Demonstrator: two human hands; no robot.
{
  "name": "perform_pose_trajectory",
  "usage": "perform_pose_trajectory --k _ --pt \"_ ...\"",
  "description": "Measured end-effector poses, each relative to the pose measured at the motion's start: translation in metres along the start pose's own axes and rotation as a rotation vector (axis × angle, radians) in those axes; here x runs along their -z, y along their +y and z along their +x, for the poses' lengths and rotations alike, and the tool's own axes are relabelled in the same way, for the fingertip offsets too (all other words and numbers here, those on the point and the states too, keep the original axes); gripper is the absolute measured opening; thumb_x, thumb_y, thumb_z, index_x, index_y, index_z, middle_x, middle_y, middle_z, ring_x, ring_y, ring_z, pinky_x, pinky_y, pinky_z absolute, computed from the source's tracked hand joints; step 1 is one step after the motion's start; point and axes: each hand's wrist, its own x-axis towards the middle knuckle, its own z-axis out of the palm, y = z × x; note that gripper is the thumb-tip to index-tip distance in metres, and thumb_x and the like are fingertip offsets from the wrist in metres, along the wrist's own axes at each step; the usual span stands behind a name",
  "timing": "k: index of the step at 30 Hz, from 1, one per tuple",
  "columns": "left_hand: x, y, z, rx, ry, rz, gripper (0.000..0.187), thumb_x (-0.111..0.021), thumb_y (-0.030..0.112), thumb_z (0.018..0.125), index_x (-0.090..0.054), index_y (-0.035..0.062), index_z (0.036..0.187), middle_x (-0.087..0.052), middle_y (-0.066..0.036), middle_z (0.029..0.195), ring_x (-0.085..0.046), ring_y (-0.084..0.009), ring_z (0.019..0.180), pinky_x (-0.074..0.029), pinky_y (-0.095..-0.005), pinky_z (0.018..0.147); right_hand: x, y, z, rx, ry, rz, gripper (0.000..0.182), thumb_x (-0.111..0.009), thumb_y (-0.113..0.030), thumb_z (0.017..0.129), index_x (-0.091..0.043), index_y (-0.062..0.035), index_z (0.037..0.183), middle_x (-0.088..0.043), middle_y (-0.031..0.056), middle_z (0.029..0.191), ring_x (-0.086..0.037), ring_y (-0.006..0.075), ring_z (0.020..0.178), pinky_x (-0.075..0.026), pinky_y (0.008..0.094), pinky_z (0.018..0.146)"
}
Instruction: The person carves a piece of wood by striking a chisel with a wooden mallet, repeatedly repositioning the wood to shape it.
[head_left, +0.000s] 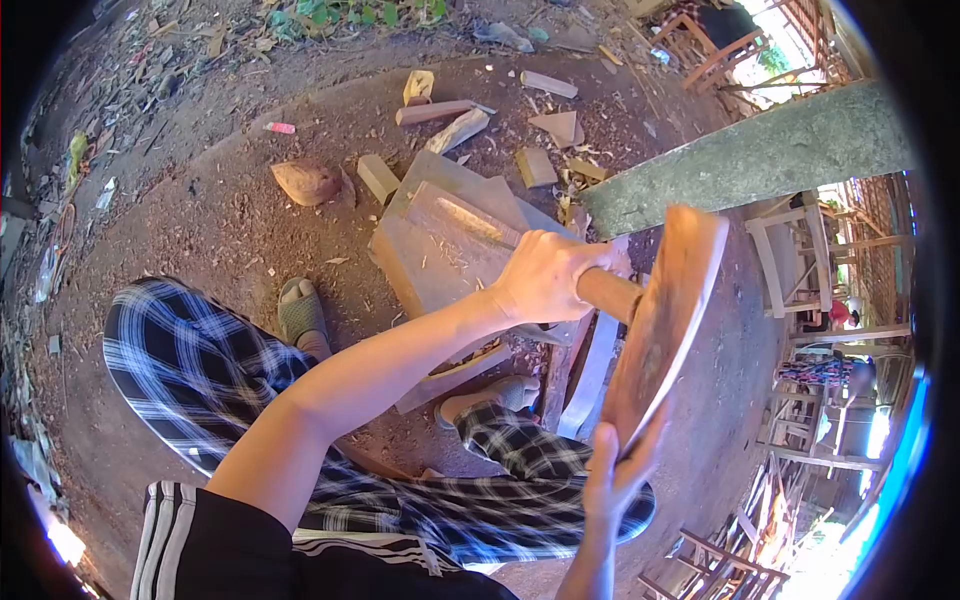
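Observation:
My left hand (548, 278) is closed around a round wooden handle (610, 294), whose end meets the face of a long brown wooden piece (665, 310) with a pale edge. This piece stands tilted on edge in front of me. At its lower end, my right hand (628, 470) grips it with the thumb on the near face and the fingers behind. Below my left hand is a low wooden work block (400, 265) with a cut strip of wood (465, 217) lying on it.
Offcuts such as a wood block (536, 167) and a coconut husk-like brown lump (308, 183) lie among shavings. A grey concrete post (750, 160) rises at the right. My sandalled foot (300, 308) is near the block. Wooden frames (790, 255) and people are farther right.

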Motion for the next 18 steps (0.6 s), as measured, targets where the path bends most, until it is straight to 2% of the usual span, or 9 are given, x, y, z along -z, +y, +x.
perform_pose_trajectory --k 1,3,4,8,9,11,12,14,18 --pt "-0.002 0.0 -0.002 -0.005 0.004 -0.004 0.023 -0.075 0.014 0.059 -0.06 0.0091 0.076 -0.063 -0.013 0.068 -0.064 -0.0337 0.065 -0.049 -0.0408 0.056 -0.001 0.008 -0.009 -0.07 -0.011 0.03 0.072 -0.053 -0.035 0.092 -0.025 0.0058 0.146 -0.04 0.0225 0.141 -0.044 0.0317 0.126 -0.037 0.0404 0.102" --pt "-0.002 -0.004 -0.005 -0.055 0.044 -0.084 0.024 -0.076 0.016 0.059 -0.059 0.0091 0.075 -0.061 -0.012 0.066 -0.063 -0.0328 0.061 -0.048 -0.04 0.055 -0.003 -0.017 0.003 -0.187 0.035 0.379 0.072 -0.06 -0.027 0.088 -0.028 0.005 0.144 -0.053 0.0233 0.126 -0.058 0.0172 0.077 -0.047 0.029 0.065" --pt "-0.003 -0.004 -0.014 -0.036 0.03 -0.092 0.024 -0.076 0.016 0.059 -0.059 0.0091 0.075 -0.061 -0.012 0.066 -0.063 -0.0328 0.061 -0.048 -0.04 0.055 -0.008 -0.016 0.004 -0.211 0.03 0.374 0.072 -0.06 -0.027 0.088 -0.028 0.005 0.144 -0.053 0.0233 0.126 -0.058 0.0172 0.077 -0.047 0.029 0.065" --pt "-0.006 -0.007 -0.024 -0.098 -0.031 -0.038 0.025 -0.072 0.018 0.059 -0.062 0.0147 0.081 -0.061 -0.006 0.065 -0.063 -0.0299 0.061 -0.049 -0.0415 0.055 -0.047 0.027 0.031 -0.676 -0.17 0.465 0.057 -0.056 -0.025 0.092 -0.038 0.0024 0.139 -0.056 0.0219 0.117 -0.058 0.0161 0.073 -0.047 0.0298 0.062" --pt "-0.005 -0.008 -0.029 -0.122 -0.034 -0.019 0.025 -0.072 0.018 0.058 -0.06 0.0141 0.08 -0.06 -0.005 0.064 -0.062 -0.0291 0.06 -0.049 -0.041 0.055 -0.067 0.062 0.027 -0.675 -0.168 0.474 0.057 -0.056 -0.025 0.092 -0.038 0.0024 0.139 -0.056 0.0219 0.117 -0.058 0.0161 0.073 -0.047 0.0298 0.062" --pt "0.002 -0.003 -0.031 -0.164 -0.008 -0.054 0.025 -0.072 0.018 0.057 -0.058 0.0141 0.077 -0.059 -0.004 0.066 -0.063 -0.0276 0.062 -0.048 -0.0409 0.054 -0.113 0.131 0.02 -0.372 -0.328 0.083 0.053 -0.056 -0.026 0.094 -0.041 0.002 0.136 -0.056 0.0213 0.119 -0.06 0.026 0.098 -0.048 0.0388 0.08" --pt "0.004 -0.003 -0.032 -0.203 -0.013 -0.079 0.022 -0.073 0.019 0.062 -0.056 0.013 0.073 -0.055 -0.005 0.063 -0.059 -0.0272 0.058 -0.045 -0.0393 0.051 -0.116 0.104 0.028 -0.368 -0.336 0.089 0.053 -0.056 -0.026 0.094 -0.041 0.002 0.136 -0.056 0.0213 0.119 -0.06 0.026 0.098 -0.048 0.0388 0.08" --pt "0.004 -0.003 -0.033 -0.26 -0.014 -0.093 0.025 -0.075 0.021 0.067 -0.052 0.0113 0.069 -0.05 -0.005 0.059 -0.054 -0.026 0.051 -0.041 -0.0376 0.046 -0.122 0.054 0.038 -0.234 -0.238 0.02 0.054 -0.057 -0.028 0.094 -0.04 -0.0001 0.137 -0.055 0.0205 0.123 -0.052 0.0326 0.117 -0.043 0.0436 0.094" --pt "-0.011 -0.008 -0.038 -0.329 0.046 -0.089 0.027 -0.075 0.02 0.068 -0.05 0.0108 0.068 -0.049 -0.004 0.061 -0.053 -0.0243 0.051 -0.041 -0.0365 0.045 -0.131 0.099 0.026 -0.15 -0.186 -0.082 0.058 -0.059 -0.025 0.092 -0.037 -0.0027 0.14 -0.057 0.0195 0.12 -0.057 0.0319 0.11 -0.046 0.0418 0.089"
